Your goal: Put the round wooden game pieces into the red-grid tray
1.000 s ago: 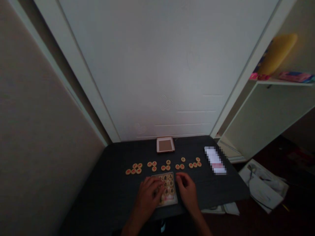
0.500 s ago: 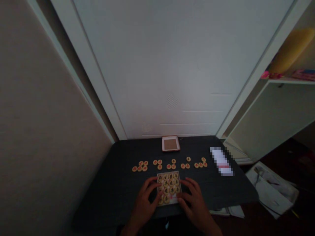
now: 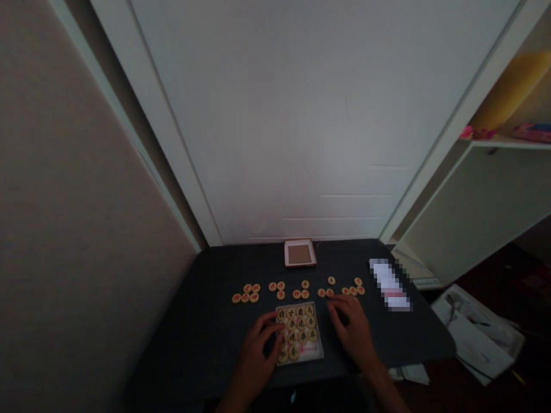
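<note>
A shallow square box (image 3: 321, 347) lies near the table's front edge, holding several round xiangqi pieces (image 3: 302, 324) with black characters. Its lower right part shows a bare floor with a pink mark. My left hand (image 3: 258, 350) grips the box at its left side, fingertips and thumb over the rim and partly hiding the leftmost pieces. My right hand (image 3: 353, 324) is off the box to the right, fingers and thumb apart. Its index fingertip is at a red-character xiangqi piece (image 3: 329, 293); whether it touches cannot be seen.
Beyond the box, loose xiangqi pieces (image 3: 245, 297) lie in small groups across the dark table (image 3: 193, 332). A box lid or tray (image 3: 300, 254) sits at the back by the white panel. At the right is a blurred-out flat object (image 3: 390, 284). Papers (image 3: 477, 332) lie lower right.
My right hand has let go of the box's right side and moved right and forward to the loose pieces. My left hand stays at the box's left edge.
</note>
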Tool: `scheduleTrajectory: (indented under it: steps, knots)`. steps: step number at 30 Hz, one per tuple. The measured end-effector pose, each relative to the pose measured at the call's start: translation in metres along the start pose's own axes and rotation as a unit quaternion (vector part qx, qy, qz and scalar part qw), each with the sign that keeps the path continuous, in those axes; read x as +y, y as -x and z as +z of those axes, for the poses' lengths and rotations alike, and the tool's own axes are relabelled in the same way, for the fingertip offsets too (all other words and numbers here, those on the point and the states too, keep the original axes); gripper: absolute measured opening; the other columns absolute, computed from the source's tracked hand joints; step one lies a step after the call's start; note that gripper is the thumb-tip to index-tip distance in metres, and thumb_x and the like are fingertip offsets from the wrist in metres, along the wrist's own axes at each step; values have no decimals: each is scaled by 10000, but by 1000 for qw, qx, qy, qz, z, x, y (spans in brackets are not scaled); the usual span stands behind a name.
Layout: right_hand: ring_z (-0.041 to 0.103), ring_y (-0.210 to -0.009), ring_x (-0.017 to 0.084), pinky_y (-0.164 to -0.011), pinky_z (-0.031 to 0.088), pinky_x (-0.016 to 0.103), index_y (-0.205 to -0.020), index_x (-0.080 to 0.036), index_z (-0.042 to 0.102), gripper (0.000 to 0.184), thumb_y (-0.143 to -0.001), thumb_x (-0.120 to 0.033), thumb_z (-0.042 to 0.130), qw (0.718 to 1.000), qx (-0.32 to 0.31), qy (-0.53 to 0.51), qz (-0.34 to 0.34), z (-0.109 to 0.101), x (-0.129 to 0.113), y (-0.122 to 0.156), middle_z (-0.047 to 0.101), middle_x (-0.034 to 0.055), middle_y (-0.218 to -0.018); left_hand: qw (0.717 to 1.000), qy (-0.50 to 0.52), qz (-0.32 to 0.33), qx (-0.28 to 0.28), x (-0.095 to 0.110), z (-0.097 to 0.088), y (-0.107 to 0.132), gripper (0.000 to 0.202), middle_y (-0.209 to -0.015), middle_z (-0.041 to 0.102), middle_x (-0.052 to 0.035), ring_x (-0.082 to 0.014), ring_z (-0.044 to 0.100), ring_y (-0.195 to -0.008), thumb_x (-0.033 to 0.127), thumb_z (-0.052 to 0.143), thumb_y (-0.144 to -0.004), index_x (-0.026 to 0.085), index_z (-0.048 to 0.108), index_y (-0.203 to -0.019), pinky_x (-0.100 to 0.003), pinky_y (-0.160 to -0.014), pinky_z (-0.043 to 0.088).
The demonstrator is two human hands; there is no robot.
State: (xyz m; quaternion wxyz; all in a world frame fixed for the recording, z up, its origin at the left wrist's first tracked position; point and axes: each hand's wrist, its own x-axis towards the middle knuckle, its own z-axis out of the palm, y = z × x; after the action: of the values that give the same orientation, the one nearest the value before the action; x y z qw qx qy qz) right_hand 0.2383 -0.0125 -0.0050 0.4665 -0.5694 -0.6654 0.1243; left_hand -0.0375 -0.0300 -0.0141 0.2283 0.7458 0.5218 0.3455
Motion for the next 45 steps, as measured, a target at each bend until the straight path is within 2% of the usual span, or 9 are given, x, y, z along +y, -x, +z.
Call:
scheduleTrajectory:
  steps: [4, 8, 13, 21, 24, 28, 34, 39, 45]
  knots:
    - [661, -941, 276, -899, 496, 447, -917, -257, 763, 199, -896, -412, 641, 998, 14, 62, 25, -4, 12, -47, 751, 90, -976, 1000, -2, -7, 1, 1, 0, 0, 200, -1306, 609, -58, -243, 625, -1178, 324, 544, -967, 294, 707, -1079, -434, -1020, 527]
    - [653, -1001, 265, -866, 528, 365, -972, -226, 743, 236, -831, -416, 747, 995, -26, 80, 62, -8, 16, -80, 720, 122, -1083, 1000, -3, -7, 7, 1, 0, -2, 192, -1282, 624, -50, -239, 641, -1152, 316, 548, -962, 293, 716, -1052, -425, -1002, 538]
    - [640, -1050, 209, -901, 554, 398, -1210, -215, 617, 257, -986, -337, 590, 993, -29, 78, 79, -9, 13, -93, 611, 84, -1277, 1000, 2, -5, 15, 0, 1, -3, 187, -1259, 637, -57, -239, 656, -1125, 314, 555, -952, 277, 723, -1025, -416, -977, 553]
    - [635, -1058, 207, -908, 553, 402, -1209, -221, 616, 246, -997, -338, 570, 993, -56, 63, 79, -10, 7, -98, 604, 80, -1290, 1000, -2, 5, 23, -3, 1, -4, 185, -1245, 648, -63, -246, 665, -1111, 317, 559, -947, 275, 726, -1014, -422, -973, 559]
    - [660, -984, 203, -867, 568, 375, -1191, -229, 637, 268, -941, -325, 651, 994, -71, 51, 68, -6, 5, -88, 645, 80, -1210, 1000, -4, 5, 19, -4, 2, -3, 181, -1254, 641, -63, -244, 659, -1120, 307, 558, -950, 276, 721, -1023, -421, -976, 556]
    - [684, -787, 188, -748, 593, 331, -1158, -234, 682, 274, -885, -251, 666, 994, -93, -44, 30, 4, -3, -45, 694, 62, -1001, 1000, -1, 1, 13, -6, 4, -2, 176, -1264, 629, -67, -244, 650, -1129, 314, 562, -954, 279, 716, -1029, -415, -974, 555]
    - [697, -966, 226, -809, 618, 346, -1148, -256, 698, 251, -905, -283, 640, 981, -76, -174, 39, 21, -23, 17, 658, 98, -1174, 1000, 10, -2, 7, -3, 2, -5, 174, -1261, 630, -57, -248, 642, -1143, 334, 586, -944, 300, 727, -1040, -432, -992, 541]
    - [713, -932, 218, -824, 615, 345, -1162, -253, 699, 266, -902, -296, 660, 981, -76, -177, 36, 29, -22, 26, 687, 97, -1155, 999, 31, 9, 18, 8, -2, -13, 182, -1195, 663, -62, -252, 649, -1114, 329, 634, -910, 295, 726, -1063, -448, -984, 538]
    - [696, -1013, 229, -928, 566, 385, -1209, -283, 672, 305, -905, -265, 663, 990, -84, -108, -29, 32, -22, 22, 734, 62, -1130, 994, 97, 21, -35, 24, 12, -37, 184, -1053, 735, -49, -230, 681, -1015, 308, 688, -872, 271, 717, -1051, -399, -938, 549]
